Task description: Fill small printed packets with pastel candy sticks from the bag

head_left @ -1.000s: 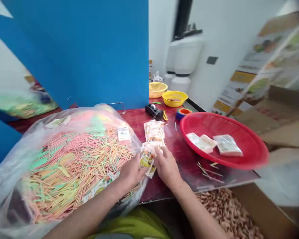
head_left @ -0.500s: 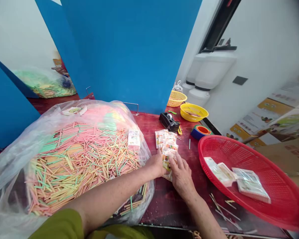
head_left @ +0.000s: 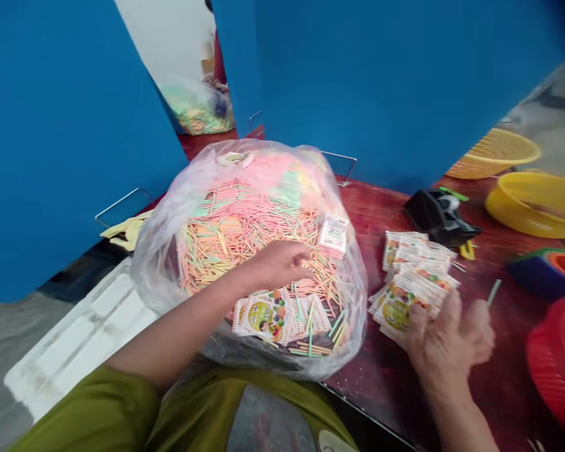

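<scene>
My left hand (head_left: 282, 262) is over the pink, green and yellow thin sticks (head_left: 245, 213) in a large clear plastic bag (head_left: 153, 270). Its fingers are loosely curled, thumb and forefinger apart, with nothing visible between them. Just below it, printed packets (head_left: 266, 317) lie fanned on the sticks. My right hand (head_left: 452, 336) is open at the lower right edge of a pile of similar packets (head_left: 405, 292) on the dark red table; its thumb touches the pile and its other fingers are spread. One more small stack of packets (head_left: 333, 232) rests on the bag's right side.
Behind the packet pile stands a black tape dispenser (head_left: 437, 216). To the right are yellow baskets (head_left: 537, 210), rolls of tape (head_left: 546, 273) and a red basket (head_left: 550, 358). Blue panels (head_left: 348, 81) rise behind the table. A white slatted piece (head_left: 85, 339) is at lower left.
My left hand has left the packet pile and moved left over the sticks. My right hand stays by the pile, its fingers lifted and more spread. The view has swung left.
</scene>
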The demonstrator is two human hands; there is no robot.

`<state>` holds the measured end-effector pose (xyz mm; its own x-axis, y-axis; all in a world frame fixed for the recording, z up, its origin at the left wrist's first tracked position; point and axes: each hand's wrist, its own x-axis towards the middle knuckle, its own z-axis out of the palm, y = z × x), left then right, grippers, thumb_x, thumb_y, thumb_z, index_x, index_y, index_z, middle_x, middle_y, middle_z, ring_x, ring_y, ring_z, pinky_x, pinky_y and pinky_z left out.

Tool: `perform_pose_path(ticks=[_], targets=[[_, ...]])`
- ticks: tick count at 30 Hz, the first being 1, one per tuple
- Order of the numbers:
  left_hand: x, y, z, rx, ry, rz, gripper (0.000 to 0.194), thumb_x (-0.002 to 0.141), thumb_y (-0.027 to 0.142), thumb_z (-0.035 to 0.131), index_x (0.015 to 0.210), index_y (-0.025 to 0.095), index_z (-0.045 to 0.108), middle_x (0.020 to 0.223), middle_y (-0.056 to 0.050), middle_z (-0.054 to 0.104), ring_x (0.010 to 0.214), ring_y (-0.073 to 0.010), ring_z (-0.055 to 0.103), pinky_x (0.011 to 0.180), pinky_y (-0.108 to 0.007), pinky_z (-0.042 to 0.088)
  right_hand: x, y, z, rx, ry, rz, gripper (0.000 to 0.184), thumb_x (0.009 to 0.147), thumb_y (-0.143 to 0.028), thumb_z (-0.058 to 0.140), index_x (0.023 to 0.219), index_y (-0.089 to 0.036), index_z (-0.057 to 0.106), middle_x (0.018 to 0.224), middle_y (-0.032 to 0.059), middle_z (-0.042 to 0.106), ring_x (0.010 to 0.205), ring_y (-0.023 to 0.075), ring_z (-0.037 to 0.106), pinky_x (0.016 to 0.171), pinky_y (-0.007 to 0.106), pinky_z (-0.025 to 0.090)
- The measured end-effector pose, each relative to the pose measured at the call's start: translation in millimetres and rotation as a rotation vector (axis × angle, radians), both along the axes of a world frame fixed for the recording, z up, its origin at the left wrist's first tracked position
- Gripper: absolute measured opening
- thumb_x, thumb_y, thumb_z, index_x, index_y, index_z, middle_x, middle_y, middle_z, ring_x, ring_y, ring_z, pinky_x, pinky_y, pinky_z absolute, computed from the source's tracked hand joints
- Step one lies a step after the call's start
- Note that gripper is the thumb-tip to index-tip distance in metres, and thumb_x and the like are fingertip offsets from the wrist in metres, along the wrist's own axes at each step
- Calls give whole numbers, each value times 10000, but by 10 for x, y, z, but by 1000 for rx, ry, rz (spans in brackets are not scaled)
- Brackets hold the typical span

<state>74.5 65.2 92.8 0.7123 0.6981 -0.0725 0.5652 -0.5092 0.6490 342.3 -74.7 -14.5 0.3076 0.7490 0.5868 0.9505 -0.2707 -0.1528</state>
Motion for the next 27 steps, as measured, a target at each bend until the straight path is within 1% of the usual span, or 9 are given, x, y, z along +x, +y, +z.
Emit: perform_pose_path(ticks=[2,5,8,11,15,19,21,23,27], targets=[[-454,-132,-28,79,167,13,233,774,389,536,865,192,623,801,-13,611,787,-164,547,720,-285,392,-217,59,142,105,-40,96,506,796,-340,498,1244,-110,448,1198,234,458,1073,370,434,807,506,357],[-778,-408,-266,162,276,-108,423,688,448,631,1034,213,564,996,-42,583,959,-218,498,815,-325,358,-695,209,277,8,-15,488,195,814,-263,494,945,-177,611,914,95,612,864,225,532,760,362,379],[-761,-544,-504,213,367,9,564,608,455,698,1081,204,520,1060,-75,546,1001,-266,464,861,-393,319,-1142,304,279,-303,-1,656,193,842,-251,452,754,-198,615,750,45,602,755,179,517,685,304,346],[-588,-526,-609,183,367,79,494,611,447,697,1011,199,548,1013,-84,556,990,-273,470,864,-405,315,-1395,295,163,-556,19,600,196,831,-209,441,687,-178,570,721,55,565,724,173,512,645,277,344],[-375,-494,-652,185,321,24,422,614,405,698,949,184,569,959,-94,578,961,-279,493,875,-419,319,-1441,242,36,-624,81,387,169,799,-85,405,796,-160,555,786,68,555,690,157,535,596,255,348],[-462,-520,-642,221,186,-28,578,639,453,676,1097,142,509,999,-129,576,947,-289,512,820,-403,369,-1307,323,213,-637,-18,289,206,737,-47,423,792,-177,573,730,54,550,597,161,525,532,271,309],[-613,-562,-612,236,88,-77,508,723,464,594,1109,144,512,987,-125,592,924,-265,531,782,-363,392,-1328,470,382,-550,-111,379,158,756,-100,443,719,-184,572,691,61,539,643,188,518,566,290,318],[-781,-624,-571,252,24,-186,299,828,409,465,960,176,598,884,-95,626,860,-223,560,755,-326,399,-1498,692,542,-474,-125,598,175,802,-168,442,690,-184,576,701,67,542,701,193,503,618,297,333],[-1099,-732,-431,224,-65,-292,327,873,369,391,739,220,649,736,-50,649,758,-177,587,731,-293,408,-2198,1168,722,-539,-127,957,250,845,-162,397,691,-168,594,743,65,561,752,171,468,688,289,329]])
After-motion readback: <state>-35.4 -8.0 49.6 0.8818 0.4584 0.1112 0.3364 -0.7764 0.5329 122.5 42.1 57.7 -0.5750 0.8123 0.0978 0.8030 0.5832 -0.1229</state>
